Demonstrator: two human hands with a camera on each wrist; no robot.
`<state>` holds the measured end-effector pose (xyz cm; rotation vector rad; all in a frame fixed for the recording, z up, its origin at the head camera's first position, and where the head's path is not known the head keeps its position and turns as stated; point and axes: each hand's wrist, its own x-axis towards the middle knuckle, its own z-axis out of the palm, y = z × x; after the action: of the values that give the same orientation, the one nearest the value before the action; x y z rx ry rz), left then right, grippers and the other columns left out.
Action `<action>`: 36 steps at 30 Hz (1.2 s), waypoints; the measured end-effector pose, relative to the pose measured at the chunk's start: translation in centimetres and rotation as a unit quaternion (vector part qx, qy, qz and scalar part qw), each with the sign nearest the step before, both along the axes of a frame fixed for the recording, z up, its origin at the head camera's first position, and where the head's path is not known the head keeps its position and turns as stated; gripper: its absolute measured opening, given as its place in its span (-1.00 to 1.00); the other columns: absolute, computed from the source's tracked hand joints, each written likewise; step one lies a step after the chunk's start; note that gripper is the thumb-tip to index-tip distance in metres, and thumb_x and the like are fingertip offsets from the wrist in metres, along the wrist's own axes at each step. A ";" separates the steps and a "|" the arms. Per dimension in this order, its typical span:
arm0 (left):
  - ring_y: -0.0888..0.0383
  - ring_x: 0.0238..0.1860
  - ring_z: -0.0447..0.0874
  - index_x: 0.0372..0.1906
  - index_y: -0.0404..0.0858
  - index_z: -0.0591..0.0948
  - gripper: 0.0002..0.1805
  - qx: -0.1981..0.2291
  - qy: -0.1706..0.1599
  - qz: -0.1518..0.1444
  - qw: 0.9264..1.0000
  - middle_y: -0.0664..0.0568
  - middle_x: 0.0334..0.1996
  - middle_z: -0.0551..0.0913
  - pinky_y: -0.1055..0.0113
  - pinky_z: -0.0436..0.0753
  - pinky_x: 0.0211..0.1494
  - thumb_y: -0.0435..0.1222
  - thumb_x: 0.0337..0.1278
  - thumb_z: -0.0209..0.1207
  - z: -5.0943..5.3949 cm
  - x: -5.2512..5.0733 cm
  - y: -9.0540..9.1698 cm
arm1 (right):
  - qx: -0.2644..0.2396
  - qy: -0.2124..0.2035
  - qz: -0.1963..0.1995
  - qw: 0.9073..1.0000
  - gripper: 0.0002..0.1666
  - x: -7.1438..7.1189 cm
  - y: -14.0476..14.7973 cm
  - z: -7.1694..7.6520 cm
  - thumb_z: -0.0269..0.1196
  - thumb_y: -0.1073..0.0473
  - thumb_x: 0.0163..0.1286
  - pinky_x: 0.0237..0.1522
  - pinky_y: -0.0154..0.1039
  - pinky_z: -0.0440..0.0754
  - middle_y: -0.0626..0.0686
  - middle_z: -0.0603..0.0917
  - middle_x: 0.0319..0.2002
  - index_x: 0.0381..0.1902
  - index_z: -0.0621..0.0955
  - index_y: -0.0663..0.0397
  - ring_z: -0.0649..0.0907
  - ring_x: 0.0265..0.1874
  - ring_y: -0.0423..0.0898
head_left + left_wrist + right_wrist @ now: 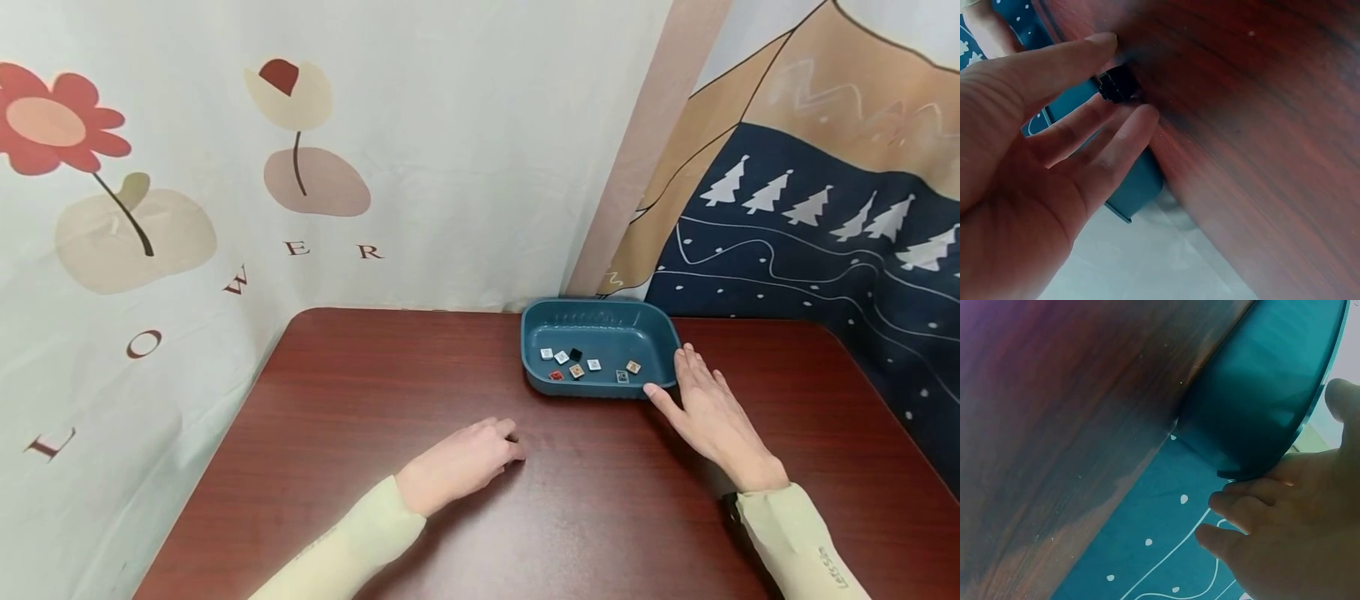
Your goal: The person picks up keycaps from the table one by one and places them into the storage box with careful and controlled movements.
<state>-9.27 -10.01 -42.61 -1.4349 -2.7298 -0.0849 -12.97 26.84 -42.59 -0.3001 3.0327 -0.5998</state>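
Note:
In the head view my left hand [468, 462] is low over the table, fingers bent downward. The left wrist view shows a small black block [1117, 84] between the thumb and the fingertips of that hand; from above, the hand hides it. My right hand [708, 408] lies with straight fingers along the right end of a blue plastic tub [600, 389], the thumb near its front rim. In the right wrist view those fingers touch the tub's outer wall. Several small square pieces, among them a white one [594, 365] and a red one [556, 376], lie inside the tub.
The tub stands near the back edge of a dark red wooden table [337, 400]. Behind it hangs a pale curtain [450, 150] with printed flowers and letters. To the right is a navy cloth [795, 242] with white trees.

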 end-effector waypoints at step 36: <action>0.16 -0.23 0.56 -0.15 -0.12 0.78 -0.86 0.082 0.046 0.001 0.996 0.10 -0.24 0.59 0.40 0.58 -0.07 -0.42 0.27 0.37 3.3 -2.5 2.0 | -0.011 -0.032 -0.010 0.999 0.19 -0.1 -0.1 0.0 0.01 -0.38 0.57 0.45 0.40 0.06 0.46 -0.16 0.61 0.59 -0.10 0.51 -0.02 0.57 0.44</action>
<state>-11.77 -8.02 -39.28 -1.3583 -2.5837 -0.2318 -13.04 26.77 -42.61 -0.2455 2.9743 -0.6315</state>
